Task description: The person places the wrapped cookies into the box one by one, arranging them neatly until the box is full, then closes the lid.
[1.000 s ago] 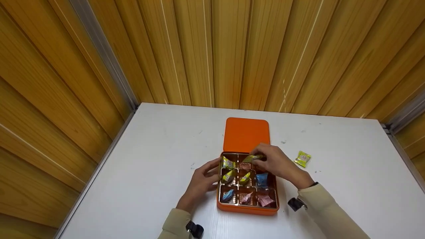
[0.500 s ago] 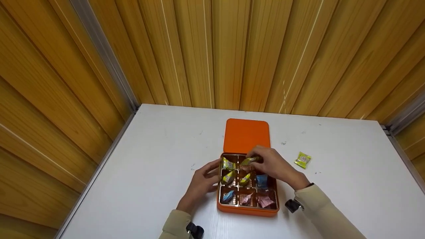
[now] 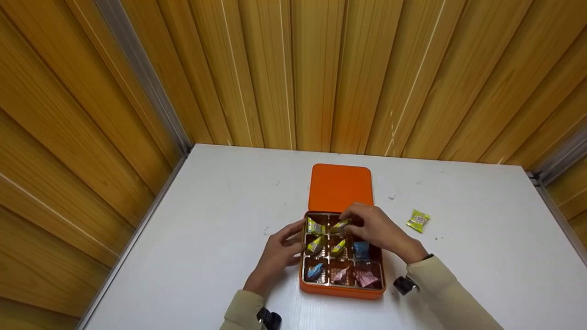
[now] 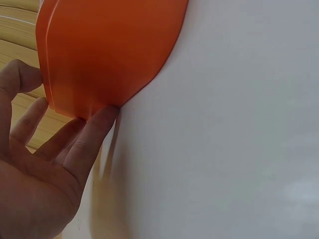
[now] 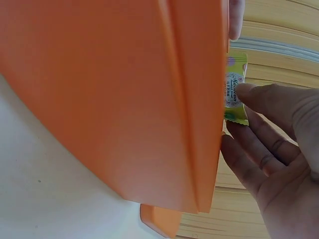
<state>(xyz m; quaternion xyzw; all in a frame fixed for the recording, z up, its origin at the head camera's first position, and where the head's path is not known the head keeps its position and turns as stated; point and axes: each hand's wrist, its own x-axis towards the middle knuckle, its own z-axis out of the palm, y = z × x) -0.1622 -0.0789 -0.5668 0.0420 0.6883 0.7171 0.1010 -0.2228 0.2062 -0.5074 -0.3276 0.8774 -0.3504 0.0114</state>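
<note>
An orange tin (image 3: 341, 289) stands on the table with its lid (image 3: 340, 187) laid back and a brown divided tray inside. My left hand (image 3: 277, 251) rests its fingertips on the tin's left side, fingers fairly straight. Over the back middle compartment, my right hand (image 3: 378, 229) pinches a yellow-green wrapped candy (image 5: 234, 89) between thumb and fingers. Other compartments hold yellow-green candies (image 3: 315, 245), blue candies (image 3: 361, 250) and pink candies (image 3: 366, 277). The back right compartment is mostly hidden by my right hand.
One loose yellow-green candy (image 3: 418, 221) lies on the white table (image 3: 220, 238) to the right of the tin. Wood-look panels (image 3: 316, 78) stand behind the table and at its sides.
My right hand has moved slightly left and down, bringing the yellow-green candy into the back middle compartment. The left hand keeps its place at the tin's side.
</note>
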